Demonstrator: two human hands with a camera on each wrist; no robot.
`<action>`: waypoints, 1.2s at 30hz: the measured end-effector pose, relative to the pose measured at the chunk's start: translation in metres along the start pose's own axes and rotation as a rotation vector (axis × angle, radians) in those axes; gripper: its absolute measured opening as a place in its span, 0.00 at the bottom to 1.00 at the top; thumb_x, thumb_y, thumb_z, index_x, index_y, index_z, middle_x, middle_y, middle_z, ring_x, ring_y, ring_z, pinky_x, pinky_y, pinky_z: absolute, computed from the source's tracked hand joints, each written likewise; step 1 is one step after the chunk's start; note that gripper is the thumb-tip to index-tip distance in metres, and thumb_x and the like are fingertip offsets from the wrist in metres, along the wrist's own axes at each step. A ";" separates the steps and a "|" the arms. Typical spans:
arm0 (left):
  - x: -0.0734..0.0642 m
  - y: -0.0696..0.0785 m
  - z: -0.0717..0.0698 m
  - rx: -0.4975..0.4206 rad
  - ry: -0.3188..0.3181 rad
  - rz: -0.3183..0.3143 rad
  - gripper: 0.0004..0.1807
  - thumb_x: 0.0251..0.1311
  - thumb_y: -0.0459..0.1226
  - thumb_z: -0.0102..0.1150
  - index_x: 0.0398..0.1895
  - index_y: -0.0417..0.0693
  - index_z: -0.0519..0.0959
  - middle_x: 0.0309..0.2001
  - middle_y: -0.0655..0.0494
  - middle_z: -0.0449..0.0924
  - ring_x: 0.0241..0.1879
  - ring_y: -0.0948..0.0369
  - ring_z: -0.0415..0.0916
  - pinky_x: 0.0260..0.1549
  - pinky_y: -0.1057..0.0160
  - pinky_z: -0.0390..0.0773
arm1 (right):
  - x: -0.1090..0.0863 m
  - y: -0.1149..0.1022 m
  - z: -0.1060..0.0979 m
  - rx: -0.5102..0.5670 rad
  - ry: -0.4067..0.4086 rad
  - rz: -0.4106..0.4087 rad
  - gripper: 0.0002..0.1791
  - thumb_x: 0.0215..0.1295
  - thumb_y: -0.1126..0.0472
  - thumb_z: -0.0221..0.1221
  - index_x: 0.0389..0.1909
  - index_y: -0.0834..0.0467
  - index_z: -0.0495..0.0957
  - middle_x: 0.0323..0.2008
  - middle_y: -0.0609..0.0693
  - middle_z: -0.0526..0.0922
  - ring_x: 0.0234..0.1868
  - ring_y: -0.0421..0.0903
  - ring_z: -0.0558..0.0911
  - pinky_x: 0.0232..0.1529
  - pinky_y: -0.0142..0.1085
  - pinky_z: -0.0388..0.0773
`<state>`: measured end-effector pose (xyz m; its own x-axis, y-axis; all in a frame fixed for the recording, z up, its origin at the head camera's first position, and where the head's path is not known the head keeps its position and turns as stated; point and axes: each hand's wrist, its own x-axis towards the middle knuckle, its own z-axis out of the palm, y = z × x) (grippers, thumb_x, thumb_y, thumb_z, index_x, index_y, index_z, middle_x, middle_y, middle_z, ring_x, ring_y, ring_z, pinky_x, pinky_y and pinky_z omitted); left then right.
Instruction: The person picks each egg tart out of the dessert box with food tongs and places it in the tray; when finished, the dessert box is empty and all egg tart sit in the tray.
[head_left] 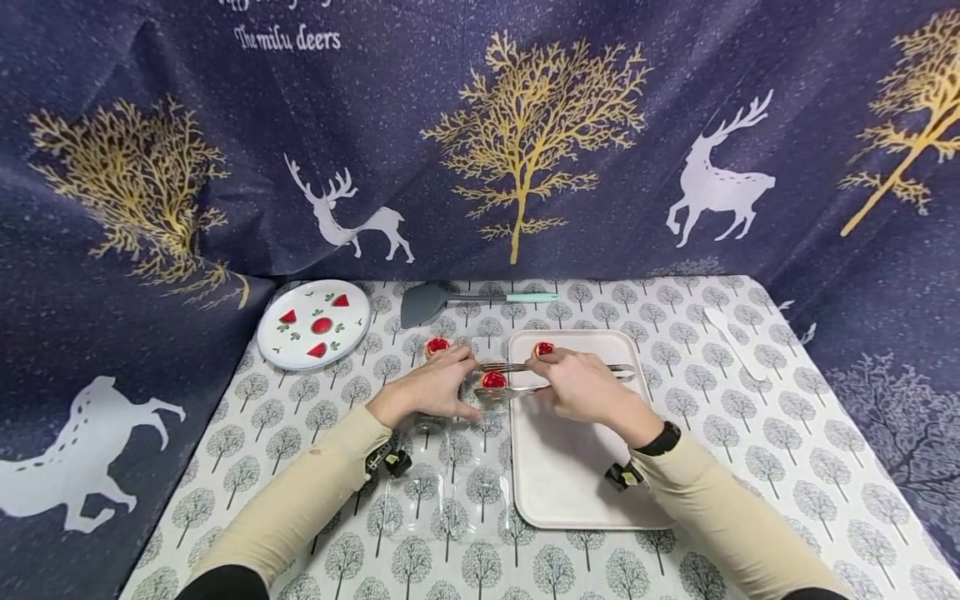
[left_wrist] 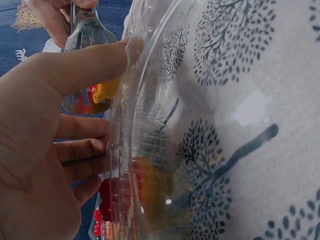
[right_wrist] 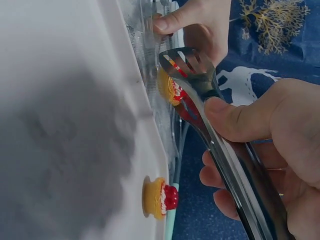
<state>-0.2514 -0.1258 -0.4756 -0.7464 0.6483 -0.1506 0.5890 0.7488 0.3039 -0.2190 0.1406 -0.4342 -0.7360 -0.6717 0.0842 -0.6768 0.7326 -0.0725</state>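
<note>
Right hand [head_left: 585, 387] over the far part of the tray, back of hand up, fingers and thumb bent closely round one pair of silver metal tongs [right_wrist: 235, 180] with slotted heads; the tongs lie roughly level, heads toward the other hand. Between the two heads: one small yellow-based, red-topped toy pastry [head_left: 494, 380], off the tray, beside the clear plastic. Left hand [head_left: 442, 383] facing it, fingers and thumb spread well apart, thumb against the rim of one transparent plastic compartmented container [left_wrist: 131, 107], fingers extended along its far side; it has hold of no pastry. Three pastries counted: the one in the tongs, a second yellow-and-red toy pastry [head_left: 437, 346] just beyond the left fingers, seen through clear plastic in the left wrist view, and a third red-topped yellow toy pastry [head_left: 543, 350] upright on the tray near its far left corner. Both forearms, in beige sleeves [head_left: 300, 483], enter from the near corners and converge at centre; one black band [head_left: 663, 439] on the right wrist. Below the right hand, one white rectangular tray [head_left: 570, 483] with rounded corners, right of the container. Farther out, one each: round white plate [head_left: 277, 333] with red watermelon print, far left; dark-grey-headed spatula [head_left: 423, 306] with mint handle, far side; white spoon [head_left: 737, 346], right. All on white cloth [head_left: 720, 508] printed with grey trees.
</note>
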 end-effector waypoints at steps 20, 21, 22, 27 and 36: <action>0.000 -0.002 0.000 0.003 0.005 0.003 0.49 0.42 0.61 0.71 0.65 0.43 0.70 0.64 0.48 0.67 0.71 0.46 0.57 0.74 0.48 0.49 | -0.016 0.019 -0.006 0.070 0.124 0.042 0.26 0.54 0.58 0.70 0.56 0.53 0.79 0.47 0.54 0.86 0.37 0.52 0.85 0.24 0.39 0.82; 0.000 -0.002 0.000 0.000 0.005 0.003 0.49 0.42 0.61 0.71 0.65 0.44 0.70 0.64 0.48 0.68 0.71 0.46 0.57 0.74 0.48 0.49 | -0.017 0.020 -0.006 0.070 0.127 0.048 0.27 0.53 0.58 0.70 0.56 0.53 0.79 0.46 0.55 0.86 0.37 0.52 0.85 0.24 0.39 0.82; 0.000 -0.002 0.000 -0.002 0.006 0.002 0.49 0.42 0.61 0.71 0.65 0.44 0.70 0.64 0.48 0.68 0.71 0.47 0.57 0.74 0.48 0.49 | -0.019 0.021 -0.006 0.070 0.130 0.053 0.27 0.53 0.58 0.70 0.56 0.53 0.79 0.45 0.56 0.86 0.37 0.52 0.85 0.25 0.40 0.82; -0.001 -0.002 0.001 -0.031 0.007 -0.014 0.49 0.42 0.61 0.71 0.65 0.44 0.70 0.66 0.47 0.66 0.73 0.46 0.53 0.75 0.47 0.47 | -0.026 0.025 -0.006 0.068 0.136 0.067 0.28 0.54 0.57 0.70 0.57 0.56 0.79 0.45 0.58 0.86 0.39 0.54 0.85 0.32 0.47 0.85; -0.001 -0.001 0.003 -0.047 0.012 -0.027 0.49 0.42 0.60 0.71 0.66 0.44 0.69 0.69 0.44 0.63 0.74 0.45 0.50 0.75 0.45 0.45 | -0.039 0.033 -0.005 0.076 0.135 0.116 0.29 0.56 0.56 0.69 0.59 0.57 0.77 0.48 0.60 0.85 0.45 0.58 0.83 0.40 0.53 0.84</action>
<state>-0.2501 -0.1267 -0.4787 -0.7658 0.6258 -0.1481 0.5535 0.7586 0.3438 -0.2125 0.1915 -0.4347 -0.8044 -0.5582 0.2034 -0.5901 0.7906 -0.1638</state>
